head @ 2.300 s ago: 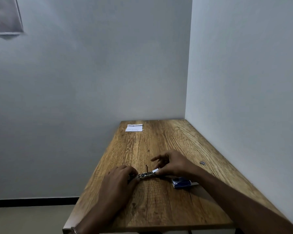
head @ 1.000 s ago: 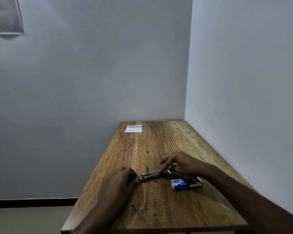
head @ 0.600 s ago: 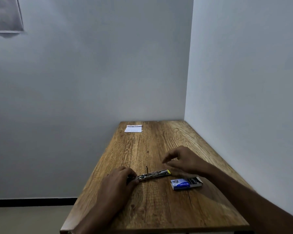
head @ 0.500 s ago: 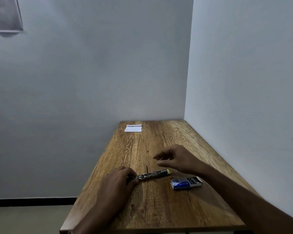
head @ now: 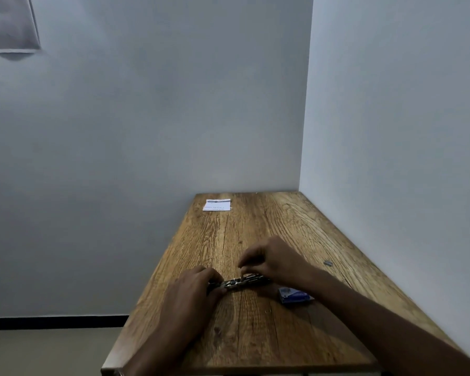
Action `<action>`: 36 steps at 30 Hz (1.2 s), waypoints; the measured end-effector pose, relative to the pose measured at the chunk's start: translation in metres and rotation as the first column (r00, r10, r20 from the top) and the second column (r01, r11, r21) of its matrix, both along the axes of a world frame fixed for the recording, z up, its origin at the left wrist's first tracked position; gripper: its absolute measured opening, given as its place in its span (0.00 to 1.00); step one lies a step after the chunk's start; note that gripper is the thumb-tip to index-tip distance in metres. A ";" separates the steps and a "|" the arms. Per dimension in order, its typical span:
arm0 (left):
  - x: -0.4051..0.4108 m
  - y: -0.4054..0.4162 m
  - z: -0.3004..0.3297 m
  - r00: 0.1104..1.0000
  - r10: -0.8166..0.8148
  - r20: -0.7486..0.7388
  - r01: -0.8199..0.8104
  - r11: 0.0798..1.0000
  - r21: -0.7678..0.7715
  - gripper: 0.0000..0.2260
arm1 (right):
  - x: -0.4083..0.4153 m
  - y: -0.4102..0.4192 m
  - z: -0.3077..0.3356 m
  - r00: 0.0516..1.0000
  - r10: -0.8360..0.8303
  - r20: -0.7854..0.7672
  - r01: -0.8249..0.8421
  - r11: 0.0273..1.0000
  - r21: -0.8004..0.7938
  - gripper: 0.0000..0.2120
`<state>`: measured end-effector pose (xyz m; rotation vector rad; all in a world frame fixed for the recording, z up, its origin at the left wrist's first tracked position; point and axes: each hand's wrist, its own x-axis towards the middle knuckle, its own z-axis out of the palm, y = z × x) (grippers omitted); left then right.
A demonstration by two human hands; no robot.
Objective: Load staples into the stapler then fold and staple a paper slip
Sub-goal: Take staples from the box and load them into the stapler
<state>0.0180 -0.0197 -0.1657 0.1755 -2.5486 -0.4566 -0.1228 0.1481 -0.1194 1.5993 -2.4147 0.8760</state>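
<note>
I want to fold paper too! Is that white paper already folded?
Cannot tell. The small white paper slip lies flat at the wooden table's far end, too small to show any crease.

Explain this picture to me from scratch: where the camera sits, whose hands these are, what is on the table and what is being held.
There is no machine here. A person wears a camera on the head, so you look forward and down over their own arms. The left hand grips the near end of an opened metal stapler that lies on the wooden table. The right hand reaches over the stapler's other end, and its fingers pinch a small upright part on it. Beside the right wrist lies a blue staple box. A white paper slip lies flat at the far end, and a small grey bit lies near the right wall.
</note>
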 end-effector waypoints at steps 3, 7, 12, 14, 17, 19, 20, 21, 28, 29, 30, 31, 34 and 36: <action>0.001 -0.001 0.000 1.000 0.003 -0.009 -0.003 1.000 -0.004 0.08 | -0.003 0.006 0.001 1.000 -0.015 -0.011 0.015 1.000 0.015 0.07; 0.001 -0.001 0.000 1.000 0.005 -0.009 -0.005 1.000 -0.005 0.08 | -0.008 0.016 -0.004 0.997 -0.060 0.058 0.058 0.997 0.042 0.06; 0.000 -0.001 0.000 1.000 0.009 -0.005 -0.009 1.000 -0.009 0.09 | -0.014 0.019 -0.011 0.979 -0.101 0.176 0.095 0.995 0.040 0.06; 0.000 -0.001 0.000 1.000 0.012 0.000 -0.012 1.000 -0.013 0.09 | -0.015 0.018 -0.008 0.973 -0.100 0.210 0.088 0.994 0.065 0.05; 0.000 -0.002 -0.001 1.000 0.012 -0.006 -0.012 1.000 -0.003 0.09 | -0.017 0.016 -0.006 0.972 -0.088 0.217 0.068 0.993 0.097 0.04; 0.000 -0.002 -0.001 1.000 0.011 -0.011 -0.011 1.000 0.001 0.09 | -0.019 0.016 -0.007 0.969 -0.091 0.229 0.069 0.992 0.103 0.04; 0.000 -0.002 0.000 1.000 0.012 -0.012 -0.012 1.000 0.000 0.09 | -0.020 0.016 -0.007 0.968 -0.095 0.231 0.071 0.992 0.108 0.05; 0.000 -0.002 0.000 1.000 0.013 -0.013 -0.013 1.000 -0.002 0.09 | -0.020 0.017 -0.008 0.967 -0.097 0.237 0.071 0.991 0.118 0.05; -0.001 -0.001 0.000 1.000 0.022 -0.011 -0.022 1.000 -0.003 0.09 | -0.016 0.028 -0.001 0.997 0.006 0.083 -0.036 0.931 0.362 0.13; 0.000 -0.002 0.001 1.000 0.020 -0.009 -0.020 1.000 -0.001 0.09 | -0.017 0.031 0.001 0.996 0.016 0.085 -0.047 0.924 0.380 0.15; 0.000 -0.002 0.001 1.000 0.016 -0.008 -0.016 1.000 0.000 0.09 | -0.018 0.034 0.003 0.994 0.005 0.108 -0.042 0.938 0.345 0.17; 0.000 -0.002 0.001 1.000 0.013 -0.004 -0.013 1.000 0.001 0.09 | -0.020 0.037 0.005 0.989 -0.033 0.144 -0.005 0.967 0.256 0.19; 0.001 -0.002 0.001 1.000 0.005 0.010 -0.006 1.000 0.008 0.12 | -0.028 0.046 0.005 0.957 -0.176 0.231 0.178 0.984 0.015 0.20; 0.002 -0.002 0.002 1.000 0.003 0.017 -0.004 0.999 0.036 0.18 | -0.031 0.049 0.000 0.944 -0.231 0.235 0.211 0.971 0.109 0.19</action>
